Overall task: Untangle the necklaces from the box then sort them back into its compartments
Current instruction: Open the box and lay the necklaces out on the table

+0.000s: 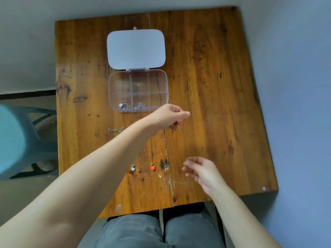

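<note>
A clear plastic box [165, 86] with several compartments lies open mid-table, its lid [136, 49] flat behind it. Silver jewellery sits in the near-left compartment [123, 105] and in the near-middle one [140, 105]. My left hand [168, 117] hovers at the box's near-right corner with thumb and fingers pinched; nothing shows between them. A gold chain with a red pendant [152, 168] lies on the wood and runs up under my left forearm. Beside it lies a small pale-blue pendant [133, 169]. A short silver chain [115, 130] lies left of my arm. My right hand [202, 173] is open near the front edge.
The wooden table [215, 86] has a crack running toward me down its middle. A teal plastic chair [21, 140] stands at the left. Pale walls close in behind and to the right. My legs in grey trousers [152, 231] sit under the front edge.
</note>
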A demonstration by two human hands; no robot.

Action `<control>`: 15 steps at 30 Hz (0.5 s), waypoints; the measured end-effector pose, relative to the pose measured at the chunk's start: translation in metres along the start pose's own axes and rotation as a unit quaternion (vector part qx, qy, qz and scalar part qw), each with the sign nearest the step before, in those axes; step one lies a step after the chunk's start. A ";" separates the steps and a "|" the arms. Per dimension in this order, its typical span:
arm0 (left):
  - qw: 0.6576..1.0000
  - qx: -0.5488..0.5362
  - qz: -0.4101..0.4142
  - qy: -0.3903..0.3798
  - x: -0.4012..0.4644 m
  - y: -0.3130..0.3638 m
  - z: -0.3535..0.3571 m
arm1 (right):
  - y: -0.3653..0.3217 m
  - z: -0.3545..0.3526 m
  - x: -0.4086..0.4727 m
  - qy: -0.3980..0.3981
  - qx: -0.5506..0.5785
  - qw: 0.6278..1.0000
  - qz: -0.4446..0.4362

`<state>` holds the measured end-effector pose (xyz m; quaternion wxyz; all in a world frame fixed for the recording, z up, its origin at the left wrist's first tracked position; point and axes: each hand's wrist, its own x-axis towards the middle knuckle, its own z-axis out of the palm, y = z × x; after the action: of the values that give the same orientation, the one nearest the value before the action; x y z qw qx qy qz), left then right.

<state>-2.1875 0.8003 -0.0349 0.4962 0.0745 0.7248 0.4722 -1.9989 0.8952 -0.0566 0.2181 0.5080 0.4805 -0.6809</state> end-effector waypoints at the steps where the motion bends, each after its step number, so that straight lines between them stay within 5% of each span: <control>1: 1.000 -0.002 -0.012 0.010 0.003 -0.006 0.006 | 0.008 0.005 0.003 0.008 -0.009 1.000 0.007; 4: 0.996 0.015 -0.036 0.083 0.012 -0.025 0.020 | 0.025 0.019 0.011 0.044 -0.063 0.997 -0.007; 8: 0.967 0.179 0.023 0.177 0.017 -0.039 0.029 | 0.034 0.027 0.016 0.089 -0.200 0.972 -0.081; 15: 0.945 0.269 0.111 0.149 0.013 -0.045 0.024 | 0.045 0.027 0.014 0.126 -0.343 0.917 -0.159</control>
<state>-2.1591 0.7979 -0.0789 0.2886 0.2146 0.8774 0.3177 -1.9824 0.8547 -0.0883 0.2047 0.4006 0.7825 -0.4305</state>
